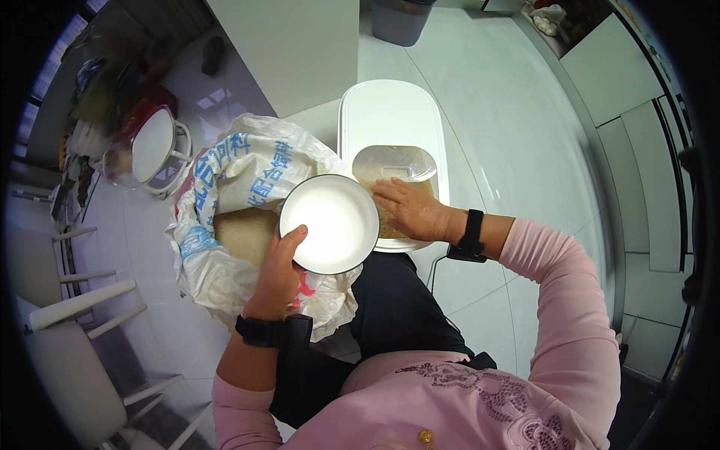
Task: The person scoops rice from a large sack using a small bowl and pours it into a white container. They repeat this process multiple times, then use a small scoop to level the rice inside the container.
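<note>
My left hand (pixel 281 273) grips a white bowl (pixel 337 222) with a dark rim, thumb over its near left edge. Nothing shows inside the bowl. Left of it stands an opened woven plastic sack (pixel 264 152) with blue printing, its mouth folded outward. Pale grain (pixel 242 233), which looks like rice, lies in the sack. My right hand (pixel 413 211), fingers slightly spread, reaches over the opening of a white lidded storage bin (pixel 391 112). Through the opening and a clear flap (pixel 396 162), brownish grain (pixel 392 226) is visible. Whether the fingers touch the grain or flap is hard to tell.
White chairs (pixel 76 377) stand at the left. A round white stool-like seat (pixel 153 140) is farther back. A grey waste bin (pixel 401 21) stands beyond a pale panel (pixel 304 45). Light cabinets (pixel 630 140) line the right side of the tiled floor (pixel 517 129).
</note>
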A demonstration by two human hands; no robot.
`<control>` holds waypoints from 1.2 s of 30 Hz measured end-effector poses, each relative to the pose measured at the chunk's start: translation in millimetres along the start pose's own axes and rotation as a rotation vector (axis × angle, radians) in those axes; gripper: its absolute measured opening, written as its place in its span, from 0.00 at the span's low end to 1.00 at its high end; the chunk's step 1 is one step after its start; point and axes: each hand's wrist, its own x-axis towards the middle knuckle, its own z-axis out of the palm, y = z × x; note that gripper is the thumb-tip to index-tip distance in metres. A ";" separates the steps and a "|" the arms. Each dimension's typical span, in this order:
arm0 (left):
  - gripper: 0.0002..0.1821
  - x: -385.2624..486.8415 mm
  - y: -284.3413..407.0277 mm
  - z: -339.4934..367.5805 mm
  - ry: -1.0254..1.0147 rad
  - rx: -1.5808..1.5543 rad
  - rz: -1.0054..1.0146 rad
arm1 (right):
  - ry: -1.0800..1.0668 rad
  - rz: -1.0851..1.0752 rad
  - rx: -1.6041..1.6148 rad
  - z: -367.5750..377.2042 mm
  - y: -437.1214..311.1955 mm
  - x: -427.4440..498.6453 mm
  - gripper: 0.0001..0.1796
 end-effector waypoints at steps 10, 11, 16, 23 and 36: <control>0.25 -1.6 2.0 0.7 -0.001 0.198 0.033 | -0.066 -0.020 -0.096 -7.5 -7.9 9.5 0.30; 0.24 0.1 3.0 0.8 0.015 0.142 0.001 | -0.206 0.008 0.027 -9.3 -6.4 5.5 0.31; 0.25 2.6 3.9 6.0 0.054 0.061 -0.028 | 0.113 -0.019 0.061 -9.5 -0.2 6.2 0.24; 0.28 1.6 6.5 8.8 0.036 0.061 -0.069 | 0.203 0.060 -0.021 -12.5 9.0 -2.9 0.21; 0.22 -1.2 5.5 4.1 -0.124 0.240 0.103 | -0.072 -0.024 -0.347 -42.6 54.1 16.2 0.14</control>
